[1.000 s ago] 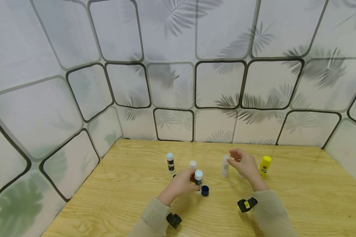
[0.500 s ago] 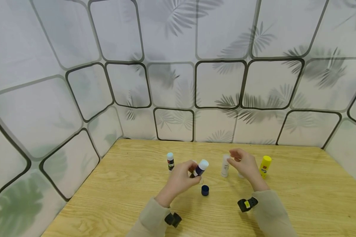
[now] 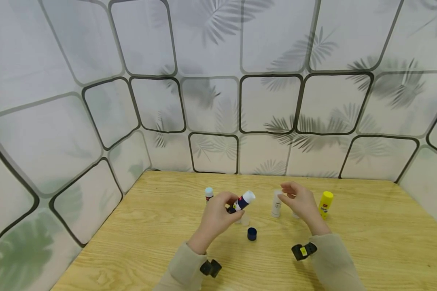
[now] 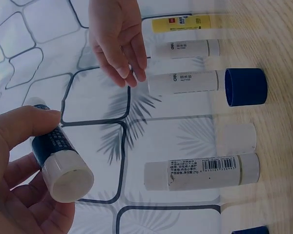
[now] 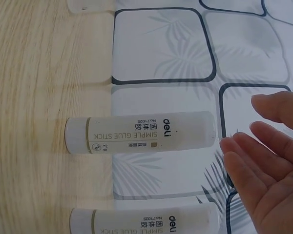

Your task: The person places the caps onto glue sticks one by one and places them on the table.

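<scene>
My left hand (image 3: 218, 218) grips a dark blue glue stick (image 3: 243, 201) above the table, tilted with its whitish end up and to the right. In the left wrist view that end (image 4: 68, 176) faces the camera. A dark blue cap (image 3: 252, 234) and a small translucent cap (image 4: 239, 138) stand on the table below. Close to them is a white glue stick (image 4: 202, 171), mostly hidden behind my left hand in the head view. My right hand (image 3: 301, 202) holds nothing; its loosely bent fingers hover near the top of a white glue stick (image 5: 141, 132).
Another white glue stick (image 5: 146, 219) stands beside the right hand's one. A yellow glue stick (image 3: 325, 205) is farther right. Behind my left hand stands a glue stick with a pale blue top (image 3: 209, 192). A second dark blue cap (image 4: 251, 230) shows at the left wrist view's edge.
My left hand has lifted the dark blue glue stick off the table and tipped it, moving slightly left and away from me. The dark blue cap and my right hand have stayed in place.
</scene>
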